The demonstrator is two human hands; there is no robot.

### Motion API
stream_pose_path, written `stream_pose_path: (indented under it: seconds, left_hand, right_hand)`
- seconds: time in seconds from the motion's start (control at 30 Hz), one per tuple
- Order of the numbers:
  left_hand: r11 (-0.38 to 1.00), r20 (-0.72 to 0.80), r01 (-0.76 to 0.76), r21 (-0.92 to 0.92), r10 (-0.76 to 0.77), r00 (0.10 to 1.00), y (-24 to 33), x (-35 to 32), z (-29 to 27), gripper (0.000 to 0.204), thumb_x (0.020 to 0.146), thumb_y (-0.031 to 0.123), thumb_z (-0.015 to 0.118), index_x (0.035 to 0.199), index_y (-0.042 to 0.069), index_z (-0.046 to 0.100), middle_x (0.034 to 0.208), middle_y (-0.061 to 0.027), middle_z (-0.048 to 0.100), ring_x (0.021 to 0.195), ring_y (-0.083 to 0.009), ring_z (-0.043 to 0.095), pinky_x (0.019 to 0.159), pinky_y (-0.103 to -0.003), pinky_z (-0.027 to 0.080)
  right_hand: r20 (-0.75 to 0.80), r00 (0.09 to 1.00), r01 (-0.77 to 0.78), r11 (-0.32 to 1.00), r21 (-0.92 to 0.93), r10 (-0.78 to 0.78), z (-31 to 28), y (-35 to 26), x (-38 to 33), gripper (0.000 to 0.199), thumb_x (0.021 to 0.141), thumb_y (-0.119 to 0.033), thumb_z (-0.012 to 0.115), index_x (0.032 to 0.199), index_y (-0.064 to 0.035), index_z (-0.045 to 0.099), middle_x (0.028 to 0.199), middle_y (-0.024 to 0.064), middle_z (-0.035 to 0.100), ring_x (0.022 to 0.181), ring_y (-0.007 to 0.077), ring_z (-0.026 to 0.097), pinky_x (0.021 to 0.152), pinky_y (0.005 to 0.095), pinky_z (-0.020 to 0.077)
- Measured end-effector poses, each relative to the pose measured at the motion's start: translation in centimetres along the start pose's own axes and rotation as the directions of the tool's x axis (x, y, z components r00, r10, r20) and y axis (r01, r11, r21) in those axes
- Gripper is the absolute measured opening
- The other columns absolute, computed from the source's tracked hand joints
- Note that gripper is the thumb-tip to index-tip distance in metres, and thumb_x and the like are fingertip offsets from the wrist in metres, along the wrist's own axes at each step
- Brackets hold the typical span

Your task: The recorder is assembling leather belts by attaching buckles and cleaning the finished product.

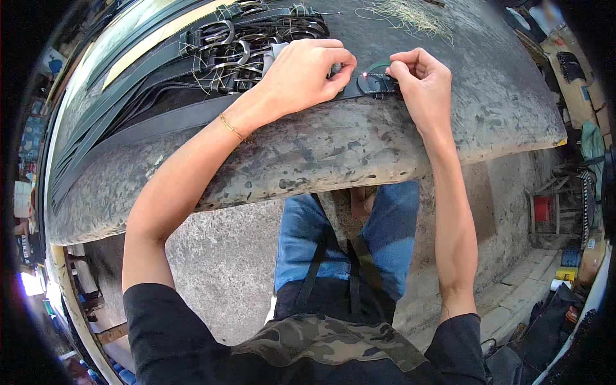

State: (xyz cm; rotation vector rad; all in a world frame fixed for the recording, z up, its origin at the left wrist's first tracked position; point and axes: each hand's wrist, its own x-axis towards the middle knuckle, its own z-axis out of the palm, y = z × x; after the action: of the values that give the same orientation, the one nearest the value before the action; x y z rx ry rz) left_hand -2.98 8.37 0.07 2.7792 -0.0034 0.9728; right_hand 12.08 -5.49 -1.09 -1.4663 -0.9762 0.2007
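Observation:
A dark leather belt (173, 122) lies along the near edge of the worktable, its stitched end (377, 84) between my two hands. My right hand (423, 80) is closed, thumb and fingers pinching the belt at that end, beside a curved greenish piece (378, 65). My left hand (312, 72) is curled just to the left, above the strap. Something small and dark shows between its thumb and fingers, mostly hidden. A tiny bright pinkish spot (365, 74) glows at the belt's end, between the hands.
Several belts with metal buckles (240, 48) and loose thread ends are heaped left of my hands, straps trailing left. A tangle of pale thread (410, 18) lies at the back of the worn, padded-looking worktable (500, 96). A small stool with red (543, 208) stands at right.

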Motion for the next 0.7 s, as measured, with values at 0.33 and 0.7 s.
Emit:
stream_pose_path:
  seconds: [0.33, 0.7]
  left_hand:
    - [0.998, -0.057, 0.053, -0.026, -0.055, 0.997, -0.1, 0.5, -0.2, 0.013, 0.081, 0.010, 0.064, 0.090, 0.002, 0.069, 0.079, -0.0110, 0.065, 0.064, -0.0243, 0.063, 0.060, -0.031, 0.050]
    - [0.969, 0.001, 0.202, 0.142, -0.204, 0.979, -2.2, 13.6, 4.8, 0.020, 0.081, 0.022, 0.061, 0.087, 0.007, 0.073, 0.084, -0.0169, 0.068, 0.081, -0.0338, 0.066, 0.075, -0.043, 0.051]
  right_hand:
    - [-0.124, 0.987, -0.067, 0.960, 0.271, 0.104, -0.1, -0.1, 0.8, 0.014, 0.084, -0.005, 0.059, 0.092, 0.0055, 0.064, 0.082, 0.0062, 0.063, 0.069, 0.0098, 0.059, 0.066, 0.0235, 0.0520]
    - [-0.673, 0.700, 0.124, 0.888, 0.442, 0.238, -2.8, -0.9, 0.2, 0.018, 0.090, -0.005, 0.059, 0.107, 0.0019, 0.059, 0.099, 0.0089, 0.065, 0.088, 0.0115, 0.060, 0.066, 0.0233, 0.0426]
